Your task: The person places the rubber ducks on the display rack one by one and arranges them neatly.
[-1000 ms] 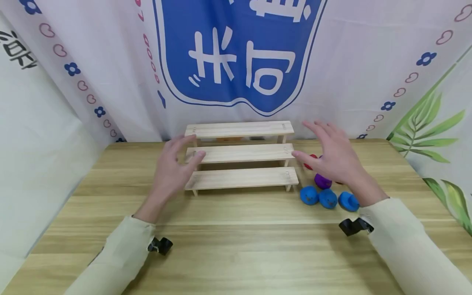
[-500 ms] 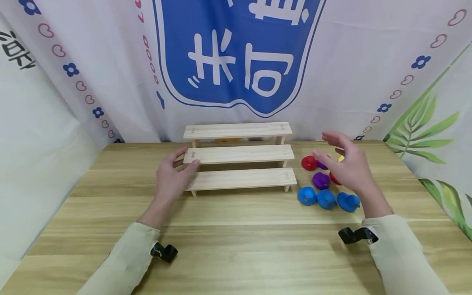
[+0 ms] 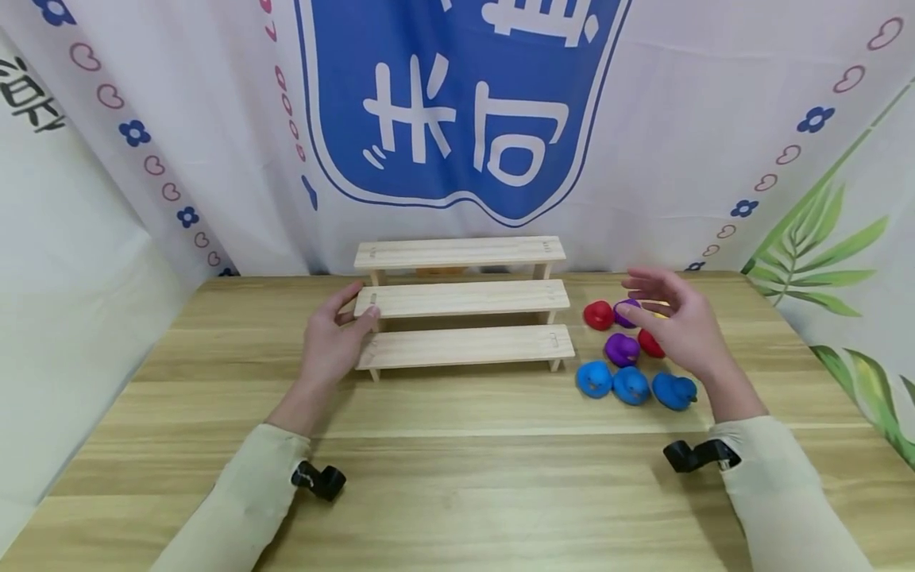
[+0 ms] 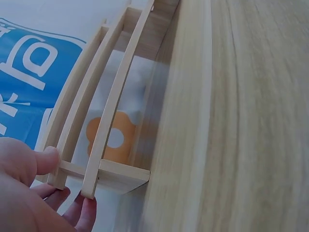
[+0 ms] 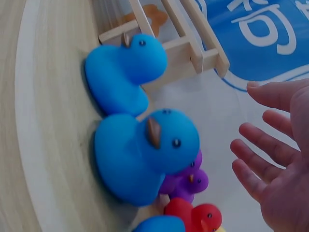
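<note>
A pale wooden three-step display stand point(image 3: 461, 300) stands near the back of the table. At its left end, my left hand point(image 3: 332, 338) grips the middle step, thumb on top; the left wrist view has its fingers point(image 4: 87, 212) curled at the board ends. My right hand point(image 3: 679, 326) hovers over a group of rubber ducks, fingers apart and holding nothing. Blue ducks point(image 3: 632, 385) make up the front row, with a purple duck point(image 3: 622, 349) and a red duck point(image 3: 598, 315) behind. Yellow shows partly hidden by that hand. Up close in the right wrist view is a blue duck point(image 5: 128, 154).
The wood-grain table point(image 3: 457, 492) spreads out in front of the stand. Behind it hangs a white curtain point(image 3: 686, 143) with a blue printed panel point(image 3: 465, 103). Black wrist cameras point(image 3: 319, 481) sit at both cuffs.
My left hand has closed onto the left end of the middle step. The right hand has drawn right, away from the stand, and lowered over the ducks.
</note>
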